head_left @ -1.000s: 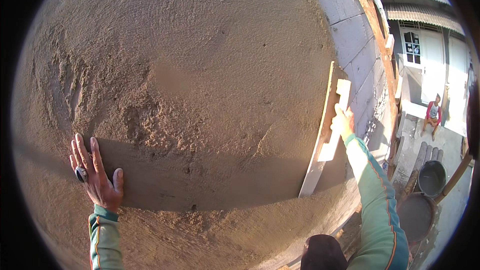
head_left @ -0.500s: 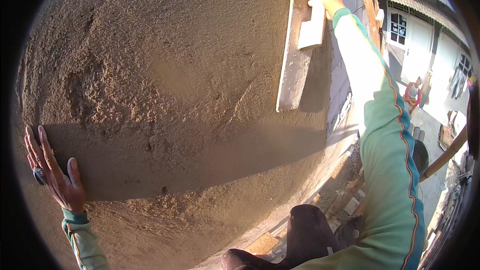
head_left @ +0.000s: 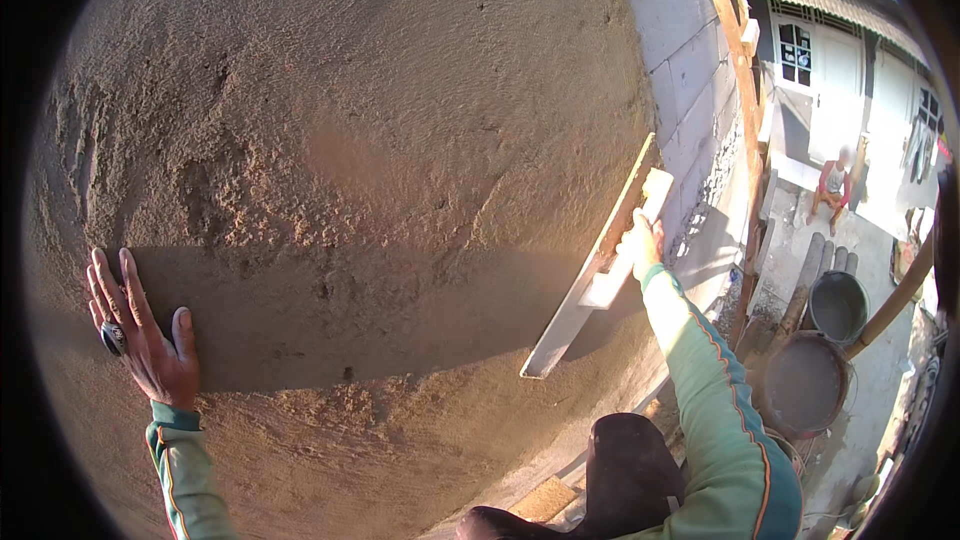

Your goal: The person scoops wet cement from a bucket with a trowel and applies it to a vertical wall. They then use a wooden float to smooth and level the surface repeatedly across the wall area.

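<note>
A wall coated in wet brown plaster [head_left: 420, 120] fills most of the view, rough at the left and smoother toward the right. My right hand [head_left: 642, 244] is closed round the handle of a long plastering float [head_left: 572, 325], whose blade lies tilted against the plaster near its right edge. Far to the left, my left hand [head_left: 150, 340] rests on the plaster with fingers spread, holding nothing; a dark ring shows on one finger. A shadow band crosses the wall between both hands.
Bare pale blocks [head_left: 690, 60] border the plaster, beside a wooden post [head_left: 735, 40]. Two buckets, one dark [head_left: 838, 305] and one with grey contents [head_left: 803, 385], stand lower right near a slanting pole [head_left: 895, 295]. A person [head_left: 832, 190] sits by a white door [head_left: 836, 90].
My right hand has brought the float down the wall from the top to about mid-height. My left hand stays on the plaster, and the view has shifted slightly.
</note>
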Action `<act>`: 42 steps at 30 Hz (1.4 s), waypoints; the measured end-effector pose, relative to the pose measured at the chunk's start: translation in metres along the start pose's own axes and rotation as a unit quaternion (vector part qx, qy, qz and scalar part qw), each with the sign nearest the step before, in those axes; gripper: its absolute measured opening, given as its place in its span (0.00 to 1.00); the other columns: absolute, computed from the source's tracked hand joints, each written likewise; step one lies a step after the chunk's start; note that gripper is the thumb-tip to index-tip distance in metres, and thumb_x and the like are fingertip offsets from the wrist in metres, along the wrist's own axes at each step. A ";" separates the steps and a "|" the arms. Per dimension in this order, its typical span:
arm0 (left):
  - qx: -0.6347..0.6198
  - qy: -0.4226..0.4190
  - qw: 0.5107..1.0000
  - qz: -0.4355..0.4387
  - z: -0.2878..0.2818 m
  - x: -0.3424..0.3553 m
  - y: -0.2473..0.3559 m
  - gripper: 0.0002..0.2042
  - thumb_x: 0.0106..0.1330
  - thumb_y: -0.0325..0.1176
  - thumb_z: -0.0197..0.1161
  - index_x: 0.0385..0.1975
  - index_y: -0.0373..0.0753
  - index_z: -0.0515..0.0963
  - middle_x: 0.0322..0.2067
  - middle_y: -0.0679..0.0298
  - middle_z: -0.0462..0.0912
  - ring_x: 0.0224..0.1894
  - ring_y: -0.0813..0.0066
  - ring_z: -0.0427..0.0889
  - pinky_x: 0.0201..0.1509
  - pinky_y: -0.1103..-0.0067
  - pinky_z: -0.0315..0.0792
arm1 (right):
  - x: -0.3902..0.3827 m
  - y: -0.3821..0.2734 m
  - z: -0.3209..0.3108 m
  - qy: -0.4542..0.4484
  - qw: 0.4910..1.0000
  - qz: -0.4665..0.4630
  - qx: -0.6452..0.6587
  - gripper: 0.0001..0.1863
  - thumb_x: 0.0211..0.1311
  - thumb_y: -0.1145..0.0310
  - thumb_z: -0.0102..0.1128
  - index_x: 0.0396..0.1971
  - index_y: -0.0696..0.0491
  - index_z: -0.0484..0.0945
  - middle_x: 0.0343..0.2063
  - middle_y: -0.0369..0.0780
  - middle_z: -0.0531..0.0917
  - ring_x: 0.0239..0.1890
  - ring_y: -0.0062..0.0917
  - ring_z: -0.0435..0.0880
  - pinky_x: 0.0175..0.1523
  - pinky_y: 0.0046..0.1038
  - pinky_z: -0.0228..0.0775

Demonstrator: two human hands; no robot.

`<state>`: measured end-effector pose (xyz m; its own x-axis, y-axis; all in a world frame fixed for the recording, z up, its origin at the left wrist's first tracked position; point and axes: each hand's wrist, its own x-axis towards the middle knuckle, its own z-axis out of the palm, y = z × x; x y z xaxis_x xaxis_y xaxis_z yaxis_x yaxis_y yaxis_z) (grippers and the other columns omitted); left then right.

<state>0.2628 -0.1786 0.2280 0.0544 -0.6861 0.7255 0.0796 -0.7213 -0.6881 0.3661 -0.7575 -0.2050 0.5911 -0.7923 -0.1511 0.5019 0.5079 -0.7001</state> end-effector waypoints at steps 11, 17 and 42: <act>0.005 -0.004 1.000 -0.001 -0.007 0.004 0.002 0.35 0.76 0.54 0.42 0.77 0.40 0.53 0.78 0.50 0.50 0.79 0.46 0.48 0.79 0.51 0.41 | -0.032 0.033 -0.024 -0.036 0.986 -0.101 -0.130 0.19 0.67 0.58 0.66 0.46 0.53 0.69 0.18 0.31 0.72 0.13 0.15 0.70 0.16 0.24 0.68; 0.009 -0.002 1.000 0.018 -0.006 -0.001 -0.002 0.35 0.76 0.55 0.43 0.77 0.40 0.54 0.77 0.50 0.52 0.79 0.47 0.49 0.80 0.52 0.42 | -0.036 -0.054 0.054 -0.135 0.986 -0.083 -0.043 0.15 0.68 0.64 0.64 0.34 0.48 0.64 0.16 0.29 0.69 0.12 0.14 0.68 0.15 0.25 0.65; -0.001 -0.003 1.000 -0.005 -0.006 -0.001 0.003 0.35 0.75 0.53 0.43 0.77 0.41 0.54 0.78 0.51 0.51 0.79 0.48 0.48 0.80 0.52 0.41 | -0.015 -0.015 -0.033 -0.090 0.985 -0.070 -0.132 0.16 0.67 0.60 0.67 0.45 0.49 0.71 0.17 0.30 0.68 0.12 0.15 0.69 0.13 0.25 0.63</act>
<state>0.2574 -0.1806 0.2252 0.0602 -0.6784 0.7322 0.0790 -0.7280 -0.6810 0.3288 -0.7640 -0.2148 0.6420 -0.7636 0.0690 0.4186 0.2737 -0.8660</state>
